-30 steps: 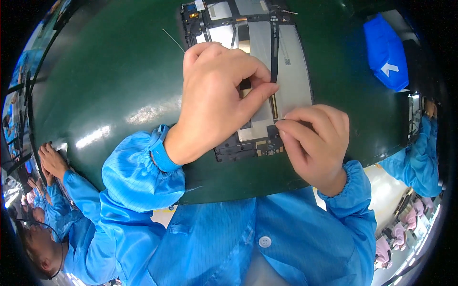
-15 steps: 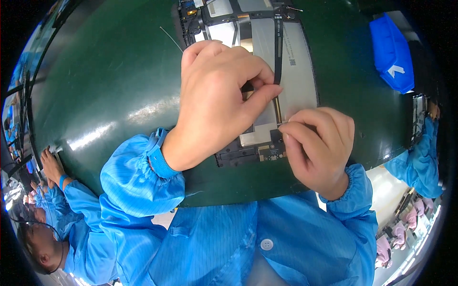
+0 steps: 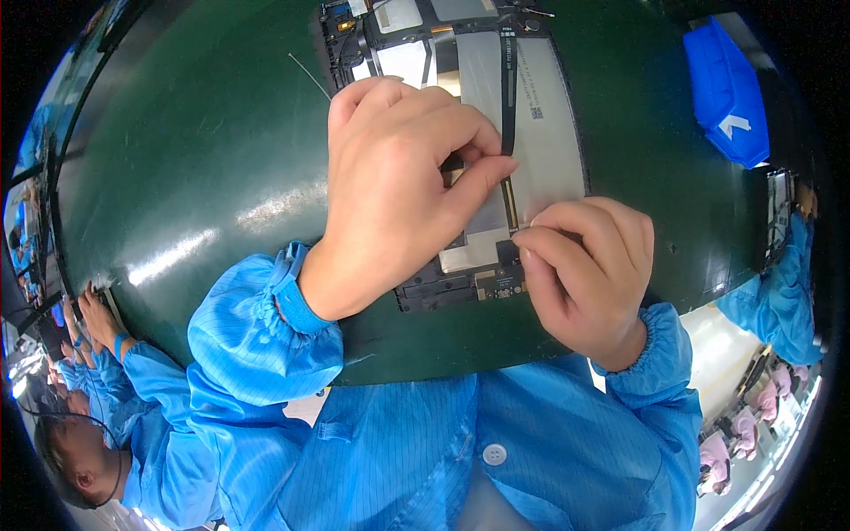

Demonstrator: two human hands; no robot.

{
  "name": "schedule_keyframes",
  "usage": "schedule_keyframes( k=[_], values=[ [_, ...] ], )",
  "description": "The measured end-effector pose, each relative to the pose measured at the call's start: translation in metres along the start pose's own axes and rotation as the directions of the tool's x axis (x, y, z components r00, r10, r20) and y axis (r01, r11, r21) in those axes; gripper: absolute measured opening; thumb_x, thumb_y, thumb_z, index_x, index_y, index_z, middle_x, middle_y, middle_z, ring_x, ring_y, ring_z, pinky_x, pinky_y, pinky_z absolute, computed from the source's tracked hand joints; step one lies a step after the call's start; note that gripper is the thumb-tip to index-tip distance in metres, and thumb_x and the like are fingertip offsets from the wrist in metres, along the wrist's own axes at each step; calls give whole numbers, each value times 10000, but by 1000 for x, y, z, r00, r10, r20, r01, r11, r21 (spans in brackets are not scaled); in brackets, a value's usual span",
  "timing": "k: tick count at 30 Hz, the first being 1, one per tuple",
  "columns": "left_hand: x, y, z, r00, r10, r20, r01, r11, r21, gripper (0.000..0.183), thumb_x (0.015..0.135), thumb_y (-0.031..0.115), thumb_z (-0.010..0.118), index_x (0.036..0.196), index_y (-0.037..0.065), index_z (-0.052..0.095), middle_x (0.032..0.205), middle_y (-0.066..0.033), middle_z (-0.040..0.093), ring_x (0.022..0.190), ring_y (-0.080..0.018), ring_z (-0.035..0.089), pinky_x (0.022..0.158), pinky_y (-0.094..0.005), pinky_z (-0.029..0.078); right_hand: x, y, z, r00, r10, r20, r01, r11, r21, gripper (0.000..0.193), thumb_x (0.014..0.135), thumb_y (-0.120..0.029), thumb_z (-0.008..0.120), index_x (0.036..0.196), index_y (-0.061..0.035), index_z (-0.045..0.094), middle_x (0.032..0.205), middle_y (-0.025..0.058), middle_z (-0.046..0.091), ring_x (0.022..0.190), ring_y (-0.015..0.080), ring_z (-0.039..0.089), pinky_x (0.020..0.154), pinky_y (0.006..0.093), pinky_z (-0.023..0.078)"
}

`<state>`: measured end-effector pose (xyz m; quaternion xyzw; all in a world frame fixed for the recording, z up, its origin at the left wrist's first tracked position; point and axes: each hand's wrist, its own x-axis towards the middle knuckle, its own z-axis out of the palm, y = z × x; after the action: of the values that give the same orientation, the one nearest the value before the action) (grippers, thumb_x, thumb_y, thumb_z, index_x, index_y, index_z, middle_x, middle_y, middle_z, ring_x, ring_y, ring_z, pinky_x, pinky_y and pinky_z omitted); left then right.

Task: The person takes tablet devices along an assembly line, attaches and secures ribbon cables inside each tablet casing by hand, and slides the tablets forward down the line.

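An opened tablet lies on the green work mat, its pale battery cells and dark boards exposed. Along it runs a flat black ribbon cable. My left hand arches over the tablet and is closed, thumb and forefinger pinching the cable about midway. Below that pinch, a stretch of the cable shows gold lines. My right hand is also closed, its thumb and forefinger at the cable's lower end, beside a small circuit board. Its fingertips hide that end. The left hand covers part of the tablet's middle.
A blue plastic bin stands at the far right of the green mat. Left of the tablet's top lies a thin metal rod. At the left, a co-worker's hand rests on the table edge; another person's blue sleeve shows at the right.
The tablet and both my hands sit slightly farther left in the picture. Both pinches look the same. The co-worker's hand at the left has shifted slightly.
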<state>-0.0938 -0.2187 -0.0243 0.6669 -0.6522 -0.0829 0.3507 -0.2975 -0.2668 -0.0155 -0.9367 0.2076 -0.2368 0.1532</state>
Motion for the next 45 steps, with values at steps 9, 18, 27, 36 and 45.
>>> schedule_keyframes(
  k=[9,18,27,36,45],
  values=[
    [-1,-2,5,999,28,-34,-29,1000,-5,163,710,180,808,717,109,662,677,21,586,712,-191,543,816,-351,355,4,-2,-2,997,-59,44,61,997,-39,175,702,-125,713,874,-106,681,1075,52,700,1084,247,625,873,364,426],
    [-4,1,6,991,-37,-129,36,999,-14,559,735,89,762,1248,48,543,1076,-83,598,1044,-263,519,962,-390,365,7,-23,-12,988,-50,144,84,967,-240,317,817,-193,615,1092,-38,647,1049,77,713,1162,272,600,1025,437,396],
    [-70,13,19,902,-403,-155,243,771,-589,671,909,86,562,1456,-11,187,1554,-289,98,1457,-361,149,1181,-428,127,32,23,-6,985,115,127,-105,991,-81,573,896,-167,546,1425,1,401,1418,211,468,1356,372,395,1134,495,254],
    [-58,13,21,921,-349,-174,95,633,-768,653,941,74,495,1489,-10,152,1595,-272,-29,1496,-359,33,1193,-435,61,40,36,0,788,551,274,-490,293,821,566,952,-97,527,1467,20,322,1493,217,385,1386,268,373,1140,360,292],
    [-47,1,19,962,-254,-100,138,769,-624,671,958,134,537,1506,12,169,1608,-242,-10,1503,-351,33,1196,-443,89,185,210,-48,831,554,-53,-330,567,755,599,945,-108,536,1491,6,320,1511,230,381,1406,282,378,1167,372,274]
  ],
)
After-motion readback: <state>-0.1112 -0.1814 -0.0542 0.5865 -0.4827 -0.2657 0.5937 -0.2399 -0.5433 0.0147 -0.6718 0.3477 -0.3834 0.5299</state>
